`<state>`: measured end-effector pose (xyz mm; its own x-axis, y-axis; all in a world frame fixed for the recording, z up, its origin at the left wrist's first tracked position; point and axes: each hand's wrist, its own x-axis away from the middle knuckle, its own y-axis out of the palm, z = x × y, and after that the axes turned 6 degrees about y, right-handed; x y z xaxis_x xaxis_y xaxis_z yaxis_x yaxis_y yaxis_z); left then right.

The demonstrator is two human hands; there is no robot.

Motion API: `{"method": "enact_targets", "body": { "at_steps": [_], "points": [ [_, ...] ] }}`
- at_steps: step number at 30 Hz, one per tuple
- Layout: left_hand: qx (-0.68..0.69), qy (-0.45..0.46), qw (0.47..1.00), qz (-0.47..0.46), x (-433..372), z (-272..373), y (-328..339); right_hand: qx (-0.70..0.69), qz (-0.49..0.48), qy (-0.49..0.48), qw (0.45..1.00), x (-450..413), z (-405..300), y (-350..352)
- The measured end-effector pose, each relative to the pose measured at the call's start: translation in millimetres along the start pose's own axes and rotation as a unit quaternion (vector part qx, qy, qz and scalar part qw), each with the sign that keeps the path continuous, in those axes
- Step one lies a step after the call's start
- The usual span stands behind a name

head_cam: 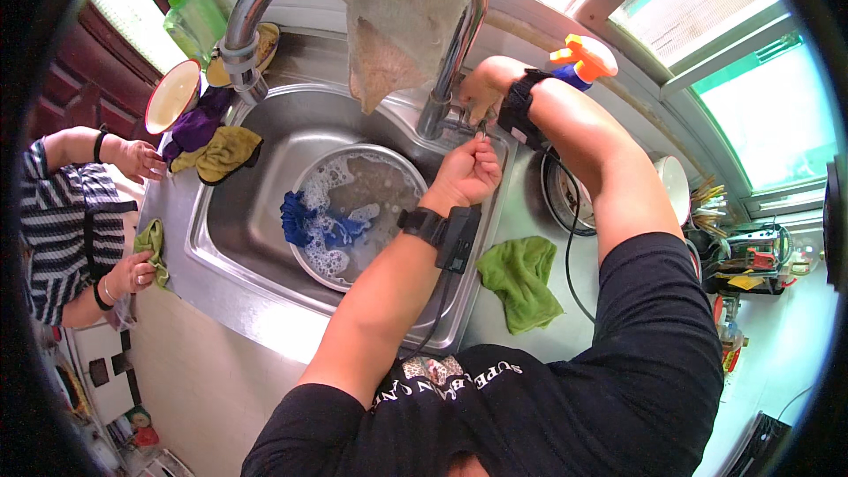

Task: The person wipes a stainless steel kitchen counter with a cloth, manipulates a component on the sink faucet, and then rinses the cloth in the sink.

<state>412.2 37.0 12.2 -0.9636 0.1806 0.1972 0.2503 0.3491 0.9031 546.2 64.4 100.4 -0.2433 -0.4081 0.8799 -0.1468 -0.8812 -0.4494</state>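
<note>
My left hand (467,172) is curled, its thumb and forefinger pinching a small metal part (482,127) beside the base of the chrome faucet (434,112). Just beyond it, my right hand (487,89) bends down behind the faucet base with its fingers close to the same part; its grip is partly hidden. Below my left wrist, a round metal basin (424,179) stands in the stainless steel sink (232,212). Cloudy, sudsy water (371,182) fills the basin, and a blue cloth (298,218) hangs partly over its left rim.
A greyish cloth (404,6) drapes over the faucet. Green cloth (520,285) lies on the right counter, near a metal pot (563,192). A spray bottle (583,59) stands by the window. At left, another person's hand (136,271) holds a green rag (151,242); yellow cloth (222,152) covers the sink edge.
</note>
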Motion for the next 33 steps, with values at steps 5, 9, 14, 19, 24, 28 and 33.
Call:
{"method": "enact_targets", "body": {
  "at_steps": [5, 9, 14, 19, 24, 28, 33],
  "points": [
    [-0.019, 0.005, 1.000, 0.017, 0, -3, 2, 0.026, 0.014, 0.021, 0.999, -2, -4, 0],
    [0.002, -0.015, 0.999, 0.035, 1, 0, 3, 0.090, 0.017, 0.071, 0.993, -9, -13, 1],
    [-0.004, 0.008, 1.000, 0.022, 0, 1, 0, -0.227, 0.103, -0.043, 0.967, -5, 13, 31],
    [0.016, -0.003, 1.000, 0.017, 1, -1, 5, -0.524, 0.182, -0.083, 0.828, -10, 16, 65],
    [0.004, -0.013, 1.000, 0.009, 0, 2, 3, -0.712, 0.197, -0.057, 0.672, -20, 9, 82],
    [0.017, -0.004, 0.999, 0.028, 1, 2, 2, -0.663, 0.134, -0.082, 0.732, -8, 12, 81],
    [-0.012, -0.001, 1.000, 0.003, 0, 1, 3, -0.668, 0.144, -0.032, 0.729, -13, 8, 76]
  ]
}}
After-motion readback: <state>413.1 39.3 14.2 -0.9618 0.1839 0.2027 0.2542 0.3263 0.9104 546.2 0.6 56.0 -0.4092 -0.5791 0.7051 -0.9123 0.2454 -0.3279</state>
